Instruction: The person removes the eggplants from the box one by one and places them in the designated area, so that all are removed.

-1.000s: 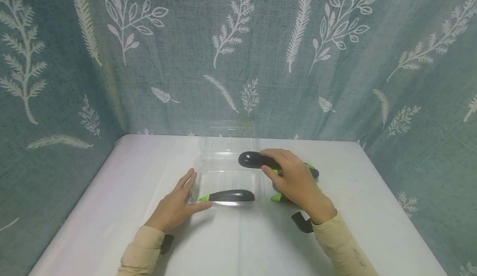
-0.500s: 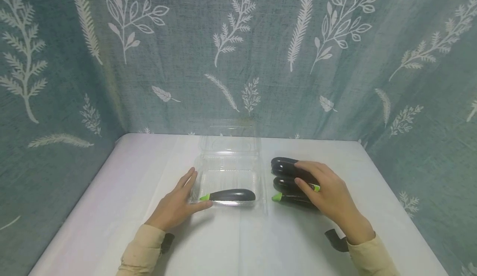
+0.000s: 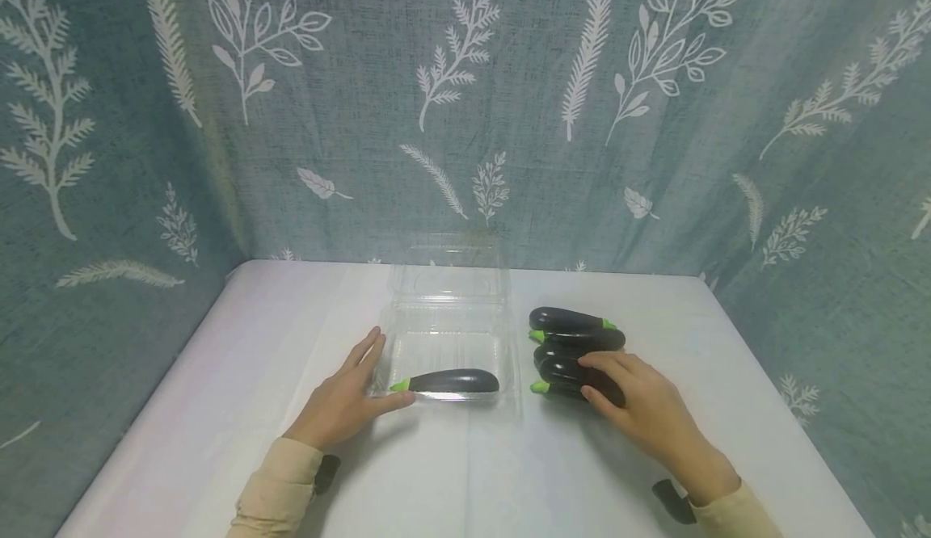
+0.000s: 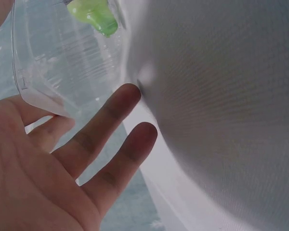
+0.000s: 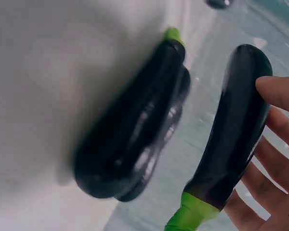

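My right hand [image 3: 650, 409] grips a dark purple eggplant [image 3: 563, 371] with a green stem, thumb on one side and fingers on the other. In the right wrist view this eggplant [image 5: 231, 130] is lifted apart from other eggplants [image 5: 130, 125] lying on the cloth. In the head view it overlaps the front of their row, right of a clear plastic clamshell box [image 3: 447, 348]. One eggplant [image 3: 454, 380] lies along the box's front side, stem to the left. My left hand [image 3: 340, 407] rests at the box's left wall, fingers straight, thumb by the front corner.
The box's clear lid [image 3: 449, 271] stands raised at the back, against the leaf-patterned curtain [image 3: 364, 118]. More eggplants [image 3: 570, 320] lie in a row right of the box. A white cloth [image 3: 291, 304] covers the table.
My right hand has carried its eggplant from beside the box's back right rightward, then nearer to me over the front of the row. My left hand and the box have stayed put.
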